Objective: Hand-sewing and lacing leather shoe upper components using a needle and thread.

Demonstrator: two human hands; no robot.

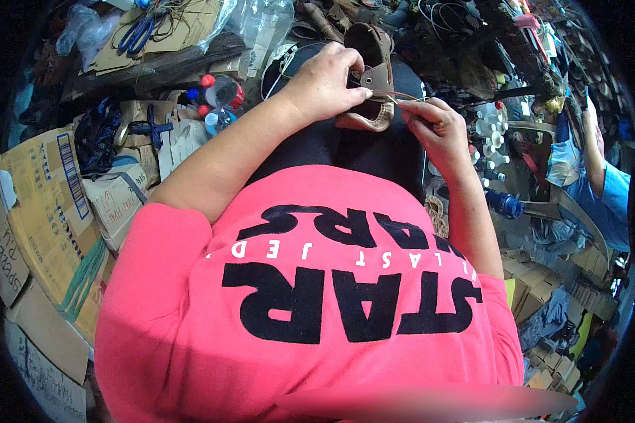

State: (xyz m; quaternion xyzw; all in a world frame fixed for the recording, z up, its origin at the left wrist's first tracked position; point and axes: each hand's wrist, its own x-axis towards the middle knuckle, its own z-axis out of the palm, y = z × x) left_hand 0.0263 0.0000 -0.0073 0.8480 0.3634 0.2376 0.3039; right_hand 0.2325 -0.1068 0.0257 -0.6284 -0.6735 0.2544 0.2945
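Left hand (329, 81) is gripping the shoe (379, 76), right hand (441, 127) pinching cord (401, 96); I'm judging the shoe light, semi-stiff, favouring holding its side near the left thumb.

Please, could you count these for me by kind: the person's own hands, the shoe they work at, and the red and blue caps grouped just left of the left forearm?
Bare hands: 2 (left hand, right hand)
Brown shoe: 1
Red caps: 2
Blue caps, one darker: 2
Total: 7
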